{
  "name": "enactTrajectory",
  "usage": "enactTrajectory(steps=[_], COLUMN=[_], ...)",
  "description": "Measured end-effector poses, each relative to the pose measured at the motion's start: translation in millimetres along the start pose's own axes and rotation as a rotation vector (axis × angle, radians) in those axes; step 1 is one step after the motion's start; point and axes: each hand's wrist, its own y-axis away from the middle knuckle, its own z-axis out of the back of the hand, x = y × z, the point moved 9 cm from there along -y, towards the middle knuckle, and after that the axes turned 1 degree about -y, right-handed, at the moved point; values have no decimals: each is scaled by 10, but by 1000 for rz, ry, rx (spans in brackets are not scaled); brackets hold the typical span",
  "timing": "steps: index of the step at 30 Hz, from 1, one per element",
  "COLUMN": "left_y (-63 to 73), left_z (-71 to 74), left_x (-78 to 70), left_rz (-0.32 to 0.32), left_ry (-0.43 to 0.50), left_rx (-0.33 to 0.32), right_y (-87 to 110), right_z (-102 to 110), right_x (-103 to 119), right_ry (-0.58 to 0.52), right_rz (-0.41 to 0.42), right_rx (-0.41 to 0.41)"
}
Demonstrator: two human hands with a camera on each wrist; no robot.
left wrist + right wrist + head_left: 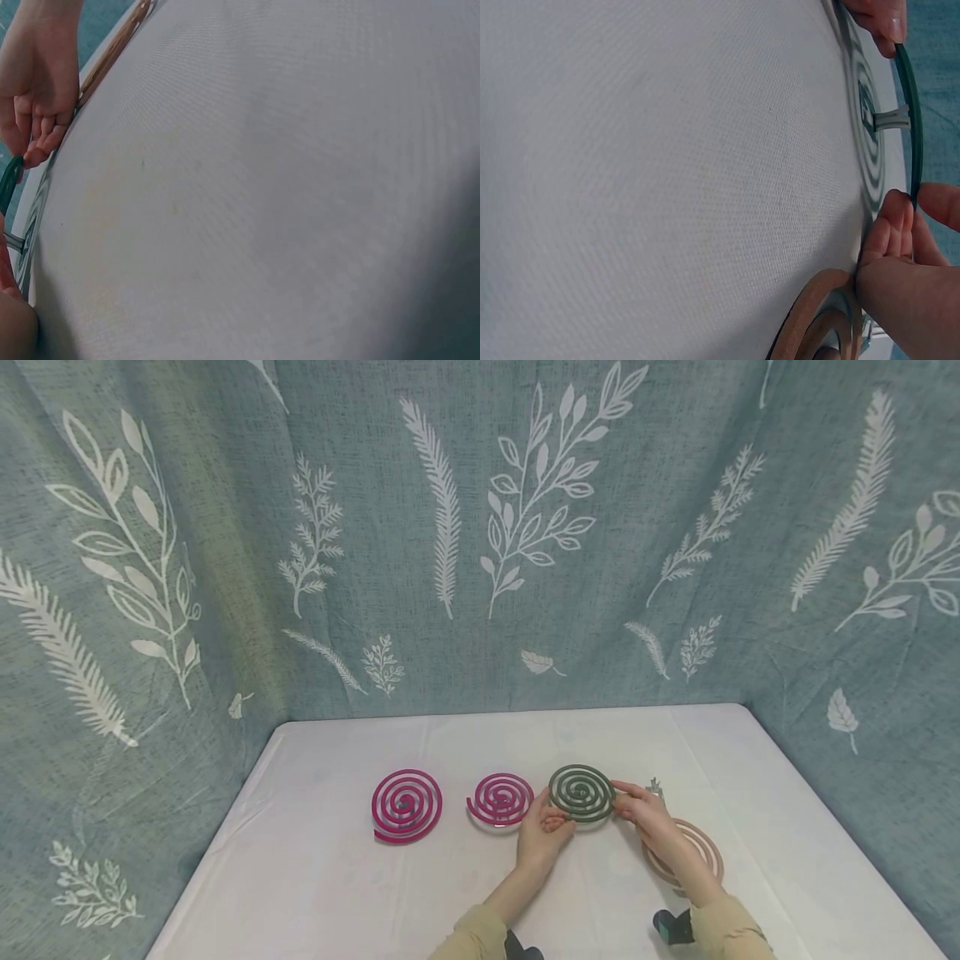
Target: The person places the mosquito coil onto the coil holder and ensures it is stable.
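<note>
The green coil (581,792) was held level above the white table (322,902), a bit right of midway between the left and right edges and kinda toward the far edge. Its left side was pinched by the left hand (543,831), and its right rim was pinched between the thumb and fingers of the right hand (648,817). A small grey stand (892,118) could be seen underneath, reaching up to the coil's middle. Just beside the left hand, a pink coil (502,799) was placed, with another magenta coil (406,805) parked closer to the left edge. Over toward the right edge, a brown coil (799,311) was partly covered by the right forearm, and a little metal piece (655,787) was left just beyond, on the far-edge side.
</note>
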Motion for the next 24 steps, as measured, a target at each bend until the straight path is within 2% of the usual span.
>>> enactTrajectory(steps=[12, 24], left_y=[-23, -30], left_z=[-7, -13], left_x=[39, 63], left_rz=[12, 15], left_ry=[-23, 9], left_rx=[6, 10], right_y=[-6, -11], right_z=[-1, 1], right_x=[14, -13], right_ry=[0, 2], right_rz=[7, 2], right_rx=[-3, -9])
